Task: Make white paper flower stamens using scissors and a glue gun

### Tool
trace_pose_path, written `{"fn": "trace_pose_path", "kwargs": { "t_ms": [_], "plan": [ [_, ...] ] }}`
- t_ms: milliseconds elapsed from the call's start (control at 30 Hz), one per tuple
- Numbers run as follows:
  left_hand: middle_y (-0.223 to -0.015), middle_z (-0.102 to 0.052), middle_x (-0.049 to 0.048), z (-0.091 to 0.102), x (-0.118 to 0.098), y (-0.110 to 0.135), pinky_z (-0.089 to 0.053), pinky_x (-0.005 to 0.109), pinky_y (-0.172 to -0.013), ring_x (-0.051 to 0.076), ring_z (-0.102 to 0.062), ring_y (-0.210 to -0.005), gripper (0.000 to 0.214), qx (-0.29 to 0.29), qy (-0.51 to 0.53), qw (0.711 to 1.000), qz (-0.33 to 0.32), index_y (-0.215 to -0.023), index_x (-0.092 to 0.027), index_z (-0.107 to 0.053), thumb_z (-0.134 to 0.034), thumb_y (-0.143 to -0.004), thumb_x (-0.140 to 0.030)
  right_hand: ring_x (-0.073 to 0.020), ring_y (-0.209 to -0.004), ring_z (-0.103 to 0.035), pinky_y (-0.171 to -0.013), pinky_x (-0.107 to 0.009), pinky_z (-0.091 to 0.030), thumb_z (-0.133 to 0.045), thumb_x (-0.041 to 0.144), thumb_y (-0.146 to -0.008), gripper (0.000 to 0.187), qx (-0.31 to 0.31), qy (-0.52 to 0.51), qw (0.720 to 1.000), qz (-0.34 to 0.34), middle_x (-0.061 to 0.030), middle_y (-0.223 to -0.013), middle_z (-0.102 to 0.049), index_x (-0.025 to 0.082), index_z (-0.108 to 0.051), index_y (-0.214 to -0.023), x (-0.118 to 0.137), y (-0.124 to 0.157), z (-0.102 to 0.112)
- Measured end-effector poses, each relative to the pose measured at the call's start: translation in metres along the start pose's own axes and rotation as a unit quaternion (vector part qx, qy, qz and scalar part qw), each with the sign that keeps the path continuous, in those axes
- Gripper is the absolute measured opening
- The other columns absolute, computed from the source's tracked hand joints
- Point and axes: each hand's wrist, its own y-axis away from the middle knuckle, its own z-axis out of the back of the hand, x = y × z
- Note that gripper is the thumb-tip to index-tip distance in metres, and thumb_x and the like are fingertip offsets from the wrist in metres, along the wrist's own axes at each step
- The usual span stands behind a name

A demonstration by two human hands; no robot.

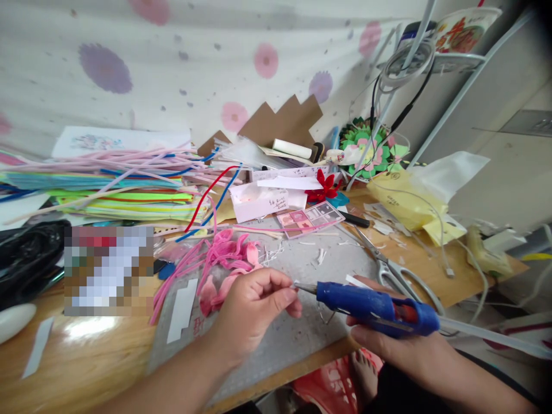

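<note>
My right hand [390, 336] is wrapped round a blue hot glue gun [371, 307], its metal nozzle pointing left. My left hand [254, 307] is closed in a pinch right at the nozzle tip, holding something small that I cannot make out. Just behind the left hand lie pink pipe-cleaner petals and loops [226, 259] on a grey cutting mat [302, 270]. A white glue stick [495, 336] sticks out of the gun's back toward the right.
Scissors [394, 267] lie on the mat's right edge. A stack of coloured paper and pipe cleaners [107, 190] fills the back left. A small pink palette [310, 218], a white box [259, 201], a yellow bag [405, 198] and paper flowers [371, 152] sit behind.
</note>
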Motion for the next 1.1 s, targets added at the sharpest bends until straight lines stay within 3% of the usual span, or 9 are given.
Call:
{"fn": "trace_pose_path", "kwargs": {
  "t_ms": [300, 500, 900, 1000, 1100],
  "plan": [
    [-0.066, -0.071, 0.0019, 0.001, 0.002, 0.001, -0.051, 0.030, -0.066, 0.016, -0.066, -0.064, 0.003, 0.005, 0.014, 1.000, -0.008, -0.078, -0.016, -0.063, -0.064, -0.077, -0.018, -0.0196, -0.078, -0.069, -0.072, -0.030, -0.058, -0.073, 0.033, -0.071, 0.040, 0.014, -0.071, 0.995, -0.064, -0.0014, -0.084, -0.070, 0.025, -0.054, -0.105, -0.016, 0.004, 0.000],
    [-0.066, -0.071, 0.0016, 0.000, 0.000, 0.001, -0.051, 0.029, -0.067, 0.015, -0.065, -0.065, 0.004, 0.012, 0.007, 1.000, -0.012, -0.074, -0.017, -0.063, -0.063, -0.078, -0.018, -0.0160, -0.067, -0.064, -0.061, -0.025, -0.056, -0.070, 0.036, -0.071, 0.016, -0.004, -0.094, 0.993, -0.075, 0.0007, -0.073, -0.066, 0.023, -0.062, -0.076, 0.001, 0.003, -0.002],
    [-0.064, -0.070, 0.0011, 0.001, 0.001, 0.001, -0.049, 0.027, -0.064, 0.013, -0.063, -0.061, 0.009, 0.023, -0.008, 1.000, -0.013, -0.071, -0.016, -0.062, -0.062, -0.080, -0.019, -0.0170, -0.067, -0.065, -0.062, -0.025, -0.056, -0.071, 0.036, -0.070, 0.017, -0.010, -0.057, 0.995, -0.076, -0.0004, -0.073, -0.067, 0.022, -0.062, -0.076, 0.003, 0.003, 0.000],
    [-0.063, -0.070, 0.0014, 0.000, 0.000, 0.001, -0.049, 0.027, -0.063, 0.013, -0.063, -0.060, 0.010, 0.018, -0.024, 0.999, -0.016, -0.069, -0.016, -0.061, -0.062, -0.079, -0.019, -0.0196, -0.069, -0.066, -0.066, -0.029, -0.057, -0.073, 0.039, -0.068, 0.024, -0.056, -0.053, 0.993, -0.091, -0.0011, -0.073, -0.068, 0.023, -0.064, -0.083, -0.004, 0.007, -0.002],
    [-0.063, -0.070, 0.0016, 0.000, -0.001, 0.001, -0.050, 0.028, -0.062, 0.014, -0.064, -0.060, 0.009, 0.012, -0.027, 0.999, -0.015, -0.069, -0.016, -0.061, -0.063, -0.078, -0.020, -0.0222, -0.069, -0.066, -0.066, -0.034, -0.058, -0.075, 0.043, -0.065, 0.046, -0.094, -0.026, 0.992, -0.080, -0.0031, -0.076, -0.068, 0.024, -0.063, -0.105, -0.016, 0.010, -0.002]
  ]
}}
